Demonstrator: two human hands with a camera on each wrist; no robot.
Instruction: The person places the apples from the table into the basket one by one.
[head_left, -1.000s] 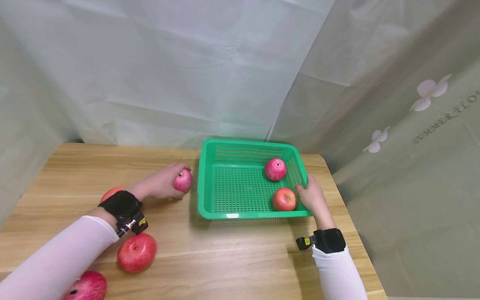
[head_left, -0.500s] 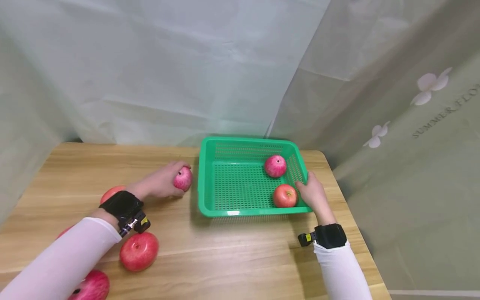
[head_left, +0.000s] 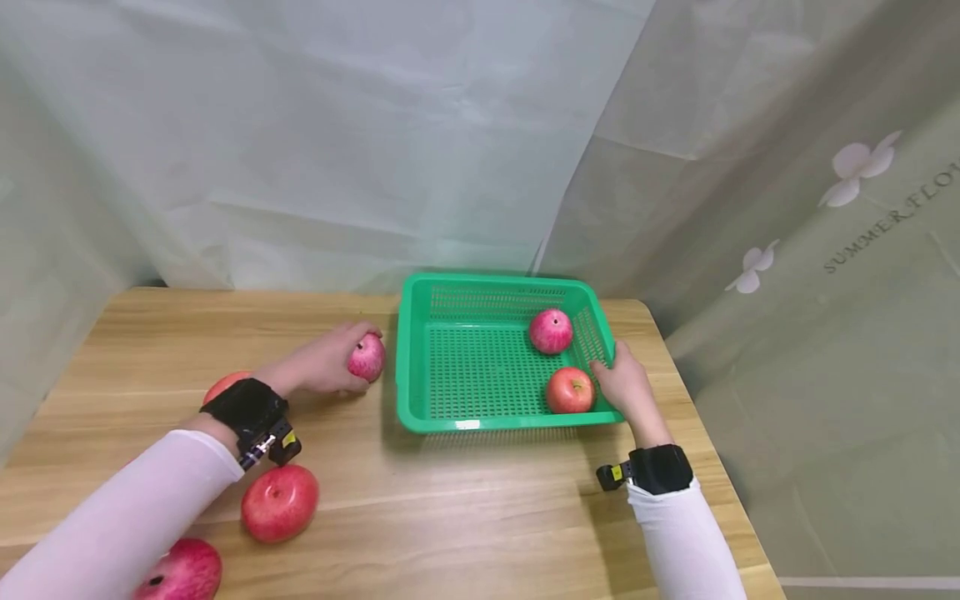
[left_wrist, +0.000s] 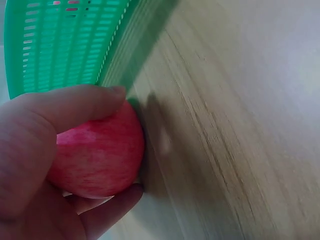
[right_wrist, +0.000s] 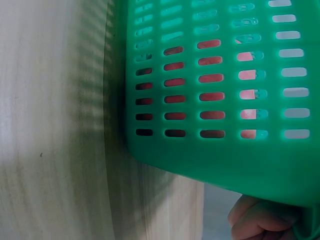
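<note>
My left hand point(head_left: 327, 360) grips a pink-red apple point(head_left: 367, 358) on the table, just left of the green plastic basket point(head_left: 510, 423). In the left wrist view, the thumb point(left_wrist: 85, 106) lies along one side of the apple point(left_wrist: 102, 155) and fingertips show at the other. My right hand point(head_left: 628, 387) holds the basket's right rim, thumb inside. Inside the basket, toward its right end, are a darker pink apple point(head_left: 551, 332) and a lighter red apple point(head_left: 570, 391). Red fruit shows through the slots of the basket wall point(right_wrist: 215, 160) in the right wrist view.
Near the left forearm lie a red apple point(head_left: 280, 503), a dark pink one point(head_left: 183, 570) partly under the sleeve, and another point(head_left: 227, 386) partly behind the wrist strap. A pale curtain point(head_left: 360, 150) hangs behind the wooden table point(head_left: 480, 508).
The head view tilts slightly, so things shift a little in the picture. Both hands keep their holds, and the gripped apple and basket stay where they were on the table.
</note>
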